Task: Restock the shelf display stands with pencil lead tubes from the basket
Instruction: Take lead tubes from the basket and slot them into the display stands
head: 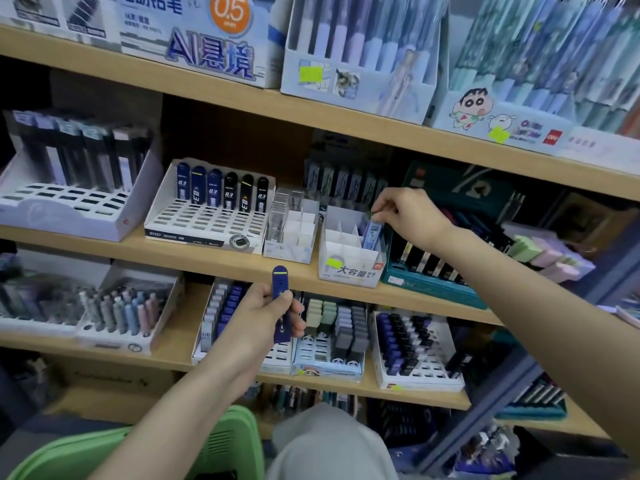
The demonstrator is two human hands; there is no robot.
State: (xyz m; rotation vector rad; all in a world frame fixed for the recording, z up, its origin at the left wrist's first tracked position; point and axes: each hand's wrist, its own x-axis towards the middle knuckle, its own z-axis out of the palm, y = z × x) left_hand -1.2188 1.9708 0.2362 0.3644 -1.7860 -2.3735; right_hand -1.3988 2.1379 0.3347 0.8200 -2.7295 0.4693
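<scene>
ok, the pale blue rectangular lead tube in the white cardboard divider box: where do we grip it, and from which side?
Top end of the pale blue rectangular lead tube, from above. It stands tilted in a right-hand cell of the white cardboard divider box, so the walls hide its lower body and only the top sticks out. The right hand pinches it there.

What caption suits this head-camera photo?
Right hand pinches a light-blue tube in a white stand; left hand holds a navy tube.

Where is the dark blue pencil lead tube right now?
Head view, centre: the left hand grips the dark blue pencil lead tube upright, before the wooden shelf edge, below the white slotted display stand.
</scene>
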